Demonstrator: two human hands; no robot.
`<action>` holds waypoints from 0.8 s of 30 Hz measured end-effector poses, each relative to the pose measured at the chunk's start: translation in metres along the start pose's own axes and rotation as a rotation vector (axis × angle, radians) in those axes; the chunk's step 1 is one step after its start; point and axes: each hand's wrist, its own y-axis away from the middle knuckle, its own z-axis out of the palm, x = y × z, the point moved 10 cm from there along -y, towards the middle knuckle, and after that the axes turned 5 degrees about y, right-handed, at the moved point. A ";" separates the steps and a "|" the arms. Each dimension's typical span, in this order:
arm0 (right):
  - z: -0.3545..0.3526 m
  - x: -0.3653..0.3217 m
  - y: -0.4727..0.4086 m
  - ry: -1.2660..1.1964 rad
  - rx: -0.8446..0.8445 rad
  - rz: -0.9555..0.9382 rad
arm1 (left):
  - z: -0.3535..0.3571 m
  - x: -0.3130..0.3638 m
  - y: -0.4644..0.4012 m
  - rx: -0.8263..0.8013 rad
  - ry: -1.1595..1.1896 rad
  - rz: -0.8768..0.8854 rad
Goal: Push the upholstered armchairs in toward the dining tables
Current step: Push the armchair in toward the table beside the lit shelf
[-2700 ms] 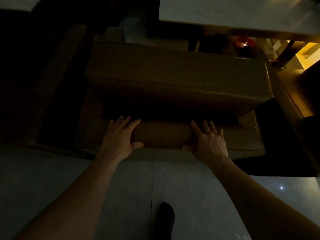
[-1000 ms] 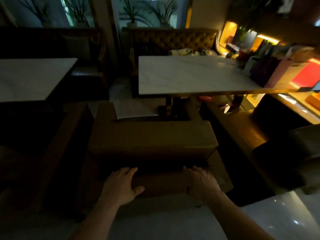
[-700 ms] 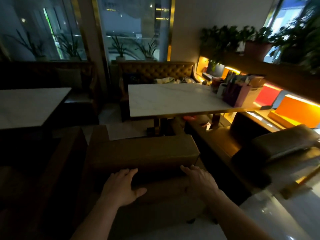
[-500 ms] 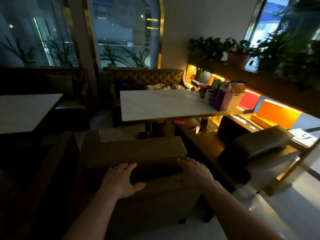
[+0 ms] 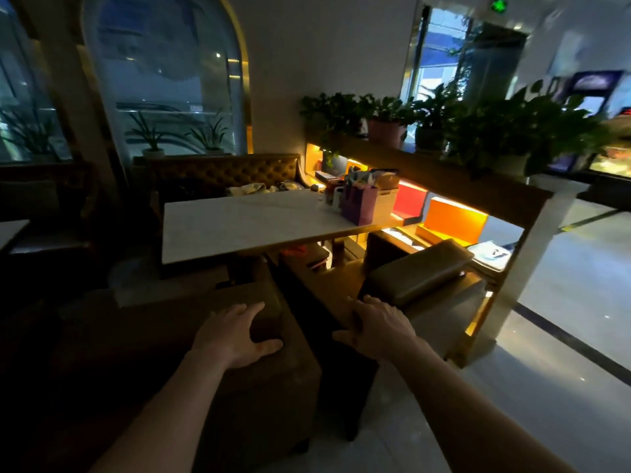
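Observation:
A brown upholstered armchair (image 5: 164, 336) stands in front of me, its back toward me, facing the white marble dining table (image 5: 239, 227). My left hand (image 5: 235, 332) lies spread over the right top corner of its backrest, thumb on the rear face. A second brown armchair (image 5: 420, 278) stands to the right, angled, at the same table. My right hand (image 5: 375, 327) reaches across the dark gap to the near left edge of that chair, fingers apart. Whether it touches the edge is hard to tell in the dim light.
A tufted bench (image 5: 222, 172) runs behind the table. A purple bag (image 5: 358, 206) and boxes stand at the table's right end. A lit shelf unit with potted plants (image 5: 444, 179) sits to the right of the second chair. Glossy floor (image 5: 563, 336) spreads right; another table (image 5: 10, 230) is far left.
The view lifted from the chair back and swung right. My right hand left the first armchair's back and moved to the neighbouring armchair. My left hand slid to the backrest's right corner.

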 end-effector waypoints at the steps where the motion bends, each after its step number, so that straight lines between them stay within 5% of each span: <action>1: -0.003 0.027 0.006 0.000 0.006 0.021 | 0.005 0.022 -0.004 -0.001 -0.001 0.016; 14: -0.002 0.288 0.040 0.003 0.040 0.211 | 0.088 0.275 -0.079 -0.044 0.018 0.190; 24: 0.050 0.438 -0.034 0.004 -0.087 0.324 | 0.175 0.388 -0.217 -0.176 0.126 0.237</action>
